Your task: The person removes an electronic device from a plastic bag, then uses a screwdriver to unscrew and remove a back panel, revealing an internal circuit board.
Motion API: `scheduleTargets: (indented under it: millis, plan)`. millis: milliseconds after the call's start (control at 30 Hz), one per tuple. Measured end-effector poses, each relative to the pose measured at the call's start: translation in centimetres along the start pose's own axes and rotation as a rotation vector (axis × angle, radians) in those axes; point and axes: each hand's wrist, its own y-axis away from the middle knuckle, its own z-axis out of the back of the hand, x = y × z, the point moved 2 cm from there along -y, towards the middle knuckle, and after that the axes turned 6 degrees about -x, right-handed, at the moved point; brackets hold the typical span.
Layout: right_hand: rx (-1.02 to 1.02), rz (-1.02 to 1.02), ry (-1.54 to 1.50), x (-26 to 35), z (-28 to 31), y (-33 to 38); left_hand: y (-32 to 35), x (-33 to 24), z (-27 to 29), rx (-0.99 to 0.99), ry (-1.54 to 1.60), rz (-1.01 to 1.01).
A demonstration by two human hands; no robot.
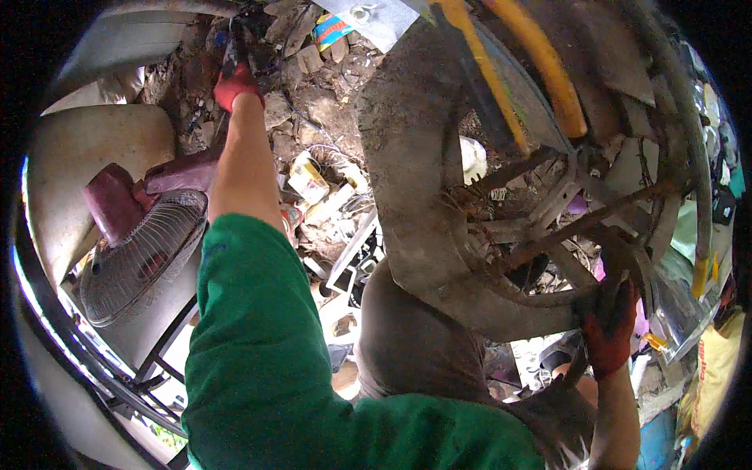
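My left arm stretches far forward, and my left hand (pixel 237 86), in a red and black glove, is over the littered ground beside dark scraps. Its fingers blend into the dark there, so whether it holds anything cannot be made out. At the right, my right hand (pixel 611 327), gloved the same way, has its fingers closed over the lower rim of a large dusty curved frame (pixel 415 235). Rusty metal bars (pixel 603 215) cross the frame's open middle. Yellow curved bars (pixel 540 63) lie over its far side.
A fan with a wire cage (pixel 145 258) and a maroon body lies at the left, beside a stained beige panel (pixel 117 149). Rubble and a yellowish carton (pixel 308 178) cover the ground. A pale yellow sack (pixel 709 376) is at the right edge; a white sheet (pixel 384 19) lies at the far side.
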Motion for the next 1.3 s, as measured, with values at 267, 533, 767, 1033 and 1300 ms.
scheduleTargets:
  millis: [267,533,767,1033,1300]
  plan:
    - [0.027,0.084,0.129,2.1,0.0,-0.7,10.8,0.0,12.3,0.1,1.259,0.075]
    - [-0.144,0.251,0.367,2.3,-0.1,0.1,25.5,-6.2,26.4,0.395,1.586,-0.045]
    - [-0.234,0.327,0.433,1.5,0.0,-0.2,35.2,-11.2,36.5,0.573,1.73,-0.172]
    - [-0.251,0.255,0.442,2.2,2.4,6.5,46.0,-9.4,43.1,0.748,1.713,-0.238]
    - [-0.192,0.353,0.195,-3.0,0.8,8.3,51.5,-6.8,47.5,0.841,1.559,-0.265]
